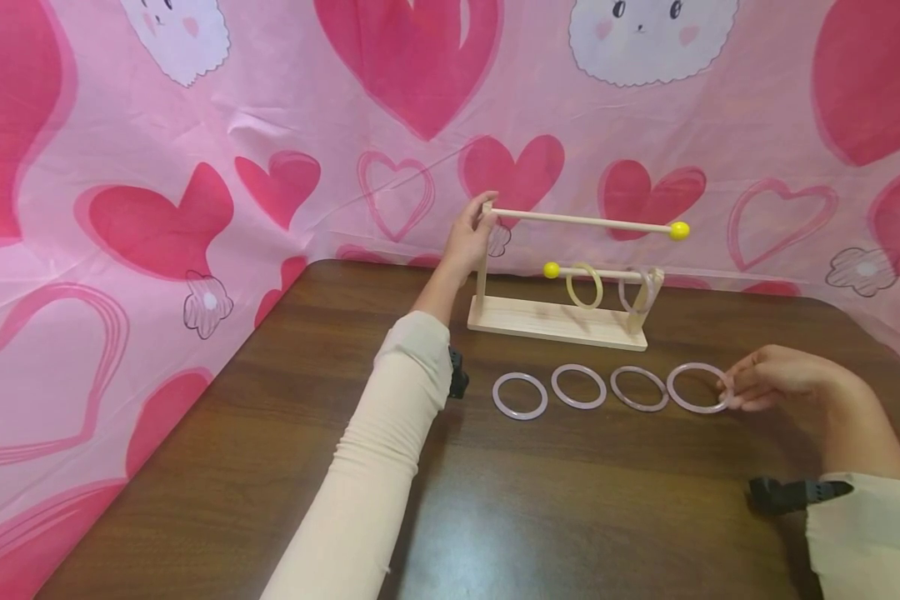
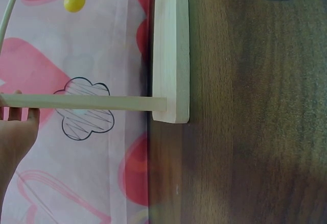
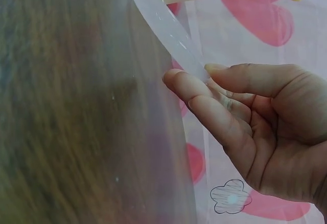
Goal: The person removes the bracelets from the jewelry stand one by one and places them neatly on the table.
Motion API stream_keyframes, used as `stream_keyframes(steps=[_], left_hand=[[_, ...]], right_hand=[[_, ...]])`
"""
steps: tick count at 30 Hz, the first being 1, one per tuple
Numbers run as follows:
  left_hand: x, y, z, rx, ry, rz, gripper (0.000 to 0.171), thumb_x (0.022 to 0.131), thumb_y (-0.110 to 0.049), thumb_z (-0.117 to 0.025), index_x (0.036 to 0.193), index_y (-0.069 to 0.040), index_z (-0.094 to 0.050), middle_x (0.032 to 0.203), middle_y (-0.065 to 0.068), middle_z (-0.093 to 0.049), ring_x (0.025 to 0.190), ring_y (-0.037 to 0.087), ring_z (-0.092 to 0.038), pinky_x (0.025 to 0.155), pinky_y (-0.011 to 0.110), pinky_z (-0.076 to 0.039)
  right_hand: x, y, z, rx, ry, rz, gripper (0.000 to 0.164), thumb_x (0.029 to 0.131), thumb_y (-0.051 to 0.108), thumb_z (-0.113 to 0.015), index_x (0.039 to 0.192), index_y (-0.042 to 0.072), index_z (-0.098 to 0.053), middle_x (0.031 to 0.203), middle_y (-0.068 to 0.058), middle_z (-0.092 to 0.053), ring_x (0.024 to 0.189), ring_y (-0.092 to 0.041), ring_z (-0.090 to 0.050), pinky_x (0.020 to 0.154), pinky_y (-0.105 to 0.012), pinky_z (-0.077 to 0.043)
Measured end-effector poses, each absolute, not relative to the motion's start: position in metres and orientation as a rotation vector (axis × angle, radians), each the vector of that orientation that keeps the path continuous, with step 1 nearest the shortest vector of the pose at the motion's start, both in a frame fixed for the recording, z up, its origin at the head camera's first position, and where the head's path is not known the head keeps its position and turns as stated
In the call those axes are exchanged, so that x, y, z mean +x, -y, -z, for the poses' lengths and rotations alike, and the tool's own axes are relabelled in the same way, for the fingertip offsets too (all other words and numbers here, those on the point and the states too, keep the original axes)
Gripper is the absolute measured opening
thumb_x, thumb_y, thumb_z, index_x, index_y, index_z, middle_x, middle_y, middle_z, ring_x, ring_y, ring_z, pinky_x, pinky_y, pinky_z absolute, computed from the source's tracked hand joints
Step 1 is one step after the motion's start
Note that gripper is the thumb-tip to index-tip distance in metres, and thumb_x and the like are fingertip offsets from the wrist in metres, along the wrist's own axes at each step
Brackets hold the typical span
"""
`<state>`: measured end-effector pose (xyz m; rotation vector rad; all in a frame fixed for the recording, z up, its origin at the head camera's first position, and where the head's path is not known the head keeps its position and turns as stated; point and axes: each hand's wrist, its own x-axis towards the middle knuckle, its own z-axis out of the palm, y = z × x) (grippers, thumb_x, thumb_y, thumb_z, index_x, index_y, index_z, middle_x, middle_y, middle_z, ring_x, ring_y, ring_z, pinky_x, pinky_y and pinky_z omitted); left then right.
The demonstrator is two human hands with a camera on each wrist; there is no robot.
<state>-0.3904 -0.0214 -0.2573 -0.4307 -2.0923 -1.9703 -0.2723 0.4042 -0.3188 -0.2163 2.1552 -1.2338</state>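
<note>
My left hand grips the top of the tall left post of a light wooden bangle stand; in the left wrist view, fingers show against the post. My right hand pinches a pale purple bangle between thumb and fingertips, at the right end of a row. To its left, three more purplish bangles lie flat: a near one, a middle one and a far-left one. On the stand's lower bar hang a yellow bangle and, by the short post, pale translucent bangle rings.
The upper bar ends in a yellow ball at right, the lower bar in another yellow ball at left. A dark wooden table meets a pink heart-patterned cloth behind it.
</note>
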Motion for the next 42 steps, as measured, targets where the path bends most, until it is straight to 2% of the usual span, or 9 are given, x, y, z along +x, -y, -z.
stream_keyframes(steps=[6,12,20,28,34,42], left_hand=[[-0.364,0.022,0.242,-0.404,2.123,1.964,0.038,0.096,-0.008,-0.046,0.134,-0.009,-0.047,0.140,0.006,-0.043,0.125,0.018,-0.043,0.101,0.027,-0.034],[-0.359,0.022,0.241,-0.401,2.136,1.940,0.038,0.096,-0.009,-0.045,0.134,-0.010,-0.047,0.140,0.006,-0.043,0.126,0.018,-0.042,0.101,0.027,-0.034],[-0.397,0.020,0.263,-0.432,2.099,1.936,0.038,0.095,-0.014,-0.049,0.133,-0.017,-0.049,0.138,0.000,-0.046,0.123,0.014,-0.045,0.100,0.029,-0.036],[-0.395,0.018,0.261,-0.453,2.100,1.897,0.037,0.096,-0.014,-0.048,0.133,-0.016,-0.049,0.138,0.001,-0.046,0.122,0.015,-0.045,0.100,0.031,-0.036],[-0.395,0.018,0.261,-0.474,2.066,1.931,0.037,0.096,-0.012,-0.048,0.133,-0.013,-0.048,0.138,0.002,-0.046,0.125,0.017,-0.043,0.100,0.028,-0.036],[-0.396,0.020,0.263,-0.470,2.045,1.941,0.036,0.096,-0.011,-0.048,0.131,-0.014,-0.050,0.138,0.002,-0.047,0.123,0.015,-0.044,0.099,0.026,-0.036]], right_hand=[[-0.270,-0.409,0.320,-0.241,-2.137,1.257,0.020,0.090,-0.002,-0.045,0.097,-0.013,-0.060,0.084,-0.006,-0.066,0.076,-0.011,-0.064,0.068,-0.026,-0.054],[-0.269,-0.414,0.318,-0.238,-2.083,1.302,0.020,0.090,-0.001,-0.046,0.097,-0.009,-0.063,0.085,-0.006,-0.067,0.078,-0.012,-0.064,0.069,-0.027,-0.054],[-0.268,-0.415,0.318,-0.219,-2.069,1.325,0.020,0.091,-0.001,-0.046,0.098,-0.012,-0.062,0.086,-0.008,-0.067,0.079,-0.012,-0.065,0.070,-0.027,-0.054],[-0.267,-0.420,0.320,-0.179,-2.065,1.345,0.019,0.092,-0.001,-0.047,0.097,-0.010,-0.064,0.087,-0.009,-0.067,0.079,-0.014,-0.065,0.070,-0.028,-0.054],[-0.266,-0.418,0.319,-0.107,-2.100,1.347,0.019,0.091,0.000,-0.049,0.097,-0.011,-0.064,0.085,-0.009,-0.067,0.077,-0.013,-0.066,0.069,-0.028,-0.054],[-0.266,-0.418,0.318,-0.099,-2.122,1.355,0.017,0.091,0.002,-0.052,0.096,-0.009,-0.065,0.085,-0.007,-0.067,0.077,-0.012,-0.065,0.069,-0.028,-0.054]])
